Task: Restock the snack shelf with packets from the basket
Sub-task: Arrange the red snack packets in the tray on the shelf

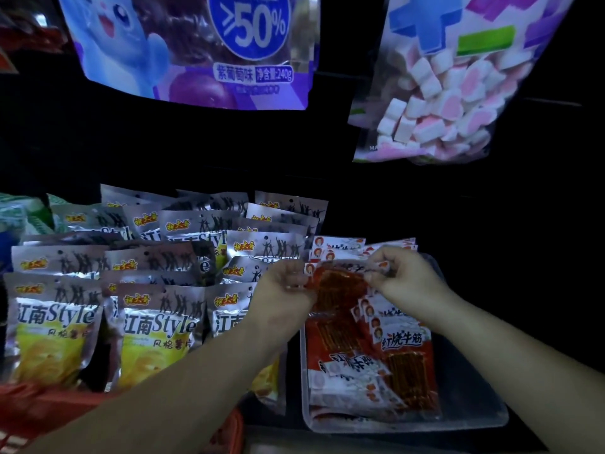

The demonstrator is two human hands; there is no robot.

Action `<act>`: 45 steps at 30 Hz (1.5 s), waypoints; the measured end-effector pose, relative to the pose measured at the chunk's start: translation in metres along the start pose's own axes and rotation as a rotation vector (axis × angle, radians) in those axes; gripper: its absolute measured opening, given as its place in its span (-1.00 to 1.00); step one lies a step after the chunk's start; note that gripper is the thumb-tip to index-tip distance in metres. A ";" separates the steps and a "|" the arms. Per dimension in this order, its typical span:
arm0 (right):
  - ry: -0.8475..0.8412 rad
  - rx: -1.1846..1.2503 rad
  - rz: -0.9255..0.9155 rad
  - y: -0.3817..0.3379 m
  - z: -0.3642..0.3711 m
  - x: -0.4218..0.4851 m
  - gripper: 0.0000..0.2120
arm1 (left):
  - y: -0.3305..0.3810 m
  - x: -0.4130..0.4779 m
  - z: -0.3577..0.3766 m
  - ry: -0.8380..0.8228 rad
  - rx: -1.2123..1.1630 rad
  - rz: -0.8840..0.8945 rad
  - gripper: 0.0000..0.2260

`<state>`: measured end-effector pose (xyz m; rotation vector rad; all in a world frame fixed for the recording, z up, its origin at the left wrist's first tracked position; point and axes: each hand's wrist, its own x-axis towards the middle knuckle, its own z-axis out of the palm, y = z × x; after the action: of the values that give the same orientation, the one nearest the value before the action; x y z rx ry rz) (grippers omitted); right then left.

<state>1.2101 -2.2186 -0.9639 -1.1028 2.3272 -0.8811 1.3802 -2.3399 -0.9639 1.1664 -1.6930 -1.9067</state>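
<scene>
Both hands pinch one red packet [340, 285]: left hand [283, 288] has curled fingers on its left edge, right hand [407, 278] grips the top right corner, fingers bent. The packet is held between them, tilted, just above the far end of a clear tray [478, 419]. Its window shows red-brown strips; its print is too blurred to read. The tray holds more red packets [402, 342] overlapping in a loose pile, one reading "红烧牛筋". Left of the tray, touching it, stand rows of silver packets [157, 326] marked "江南Style" and "风格薯片", with yellow lower halves; the left forearm crosses in front of the nearest ones. Hanging above: a purple bag [196, 50] with ">50%", "紫葡萄味", "净含量:240g" and a blue cartoon figure; to its right, a clear marshmallow bag [438, 99] of pink-and-white pieces. A red thing [39, 411] at the lower left is too blurred to identify.
</scene>
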 end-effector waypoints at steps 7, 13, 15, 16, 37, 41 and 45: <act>-0.350 -0.148 0.140 0.012 0.021 0.007 -0.70 | -0.014 0.001 -0.007 -0.008 0.115 -0.034 -0.75; -0.088 0.035 0.148 0.008 0.008 0.006 -0.65 | -0.023 0.008 -0.008 0.009 0.259 -0.022 -0.74; 0.093 0.011 0.087 0.009 0.012 0.018 -0.66 | -0.019 0.009 -0.009 0.033 0.217 -0.027 -0.77; 0.117 -0.046 0.042 0.010 0.016 0.026 -0.70 | -0.018 0.011 -0.010 0.044 0.191 -0.034 -0.78; 0.225 -0.136 -0.197 -0.005 0.026 0.047 -0.88 | -0.011 0.014 -0.025 0.080 0.171 0.095 -0.74; 0.062 0.130 -0.185 -0.037 -0.003 0.008 -0.81 | 0.012 0.003 -0.025 -0.122 0.201 0.304 -0.46; 0.016 0.356 -0.044 -0.042 -0.006 -0.025 -0.89 | 0.018 -0.013 -0.018 -0.200 0.135 0.269 -0.73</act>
<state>1.2434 -2.2171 -0.9282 -0.9986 2.0560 -1.2644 1.3966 -2.3465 -0.9422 0.7638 -1.9964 -1.8137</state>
